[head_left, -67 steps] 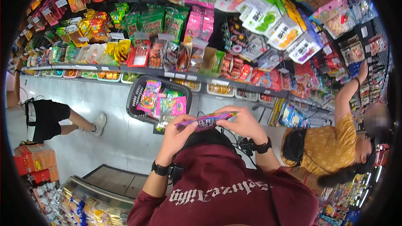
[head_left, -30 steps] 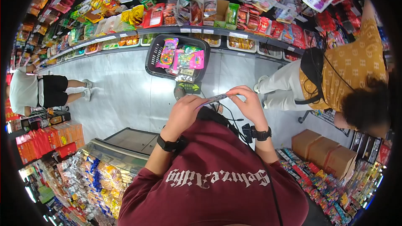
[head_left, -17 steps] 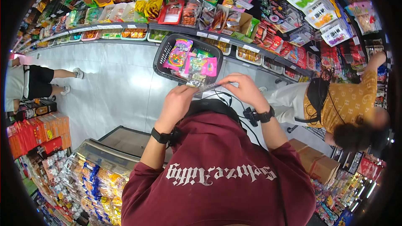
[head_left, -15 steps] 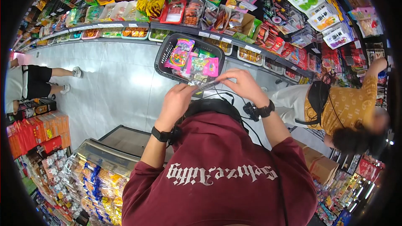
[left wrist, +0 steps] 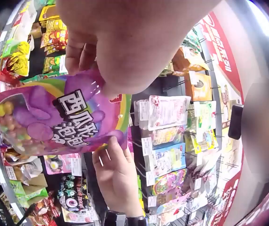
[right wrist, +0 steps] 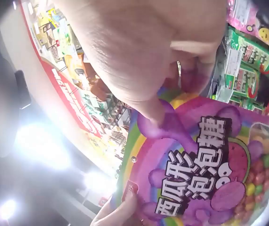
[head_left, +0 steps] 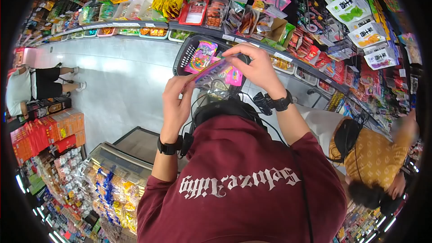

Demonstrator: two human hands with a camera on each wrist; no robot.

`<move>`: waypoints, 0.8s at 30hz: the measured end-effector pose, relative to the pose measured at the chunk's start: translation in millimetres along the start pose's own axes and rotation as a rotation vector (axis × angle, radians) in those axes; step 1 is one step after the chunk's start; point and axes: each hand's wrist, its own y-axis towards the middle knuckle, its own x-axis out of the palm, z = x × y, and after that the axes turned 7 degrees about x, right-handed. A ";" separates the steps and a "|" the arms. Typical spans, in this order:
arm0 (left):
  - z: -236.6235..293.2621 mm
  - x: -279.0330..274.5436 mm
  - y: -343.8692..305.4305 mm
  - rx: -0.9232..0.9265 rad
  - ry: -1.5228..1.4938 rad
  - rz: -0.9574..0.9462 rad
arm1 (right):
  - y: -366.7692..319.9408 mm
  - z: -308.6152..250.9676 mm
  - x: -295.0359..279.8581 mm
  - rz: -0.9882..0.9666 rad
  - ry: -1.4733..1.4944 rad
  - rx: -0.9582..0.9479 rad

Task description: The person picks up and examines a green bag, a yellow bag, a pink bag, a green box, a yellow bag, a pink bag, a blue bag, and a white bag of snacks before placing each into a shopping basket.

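Note:
Both hands hold a purple candy bag (head_left: 210, 70) with rainbow edges and a clear window of coloured sweets. My left hand (head_left: 177, 95) pinches its left end and my right hand (head_left: 253, 64) grips its right end. The bag is raised in front of a black shopping basket (head_left: 182, 56) holding several bright candy packets. In the left wrist view the bag (left wrist: 54, 117) shows its printed face below my left hand (left wrist: 125, 42), with my right hand (left wrist: 118, 176) behind it. From the right wrist, my right hand (right wrist: 148, 61) pinches the bag (right wrist: 205, 165) at its top edge.
Shelves (head_left: 234, 13) packed with hanging snack packets run along the far side. A person in a yellow top (head_left: 373, 157) crouches at the right. Another person (head_left: 27, 87) crouches at the far left near red boxes (head_left: 45, 132). A snack display (head_left: 103, 184) stands at the lower left.
Both hands have lifted the candy bag higher, so it now overlaps the basket. The bag has tilted from edge-on to showing more of its face. The head camera has shifted.

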 end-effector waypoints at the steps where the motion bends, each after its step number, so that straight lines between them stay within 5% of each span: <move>1: 4.0 5.7 6.8 -0.002 0.015 -0.002 | 4.5 2.9 -6.0 0.010 0.042 -0.041; 5: -10.2 29.2 28.3 0.030 0.161 0.034 | 23.3 40.4 -9.9 -0.019 0.096 0.036; 14: -132.0 70.3 19.7 -0.116 0.259 -0.161 | 17.4 178.9 57.1 -0.102 0.121 0.260; 24: -225.2 54.7 23.1 -0.069 0.105 -0.329 | 16.2 190.4 122.9 -0.030 -0.009 0.491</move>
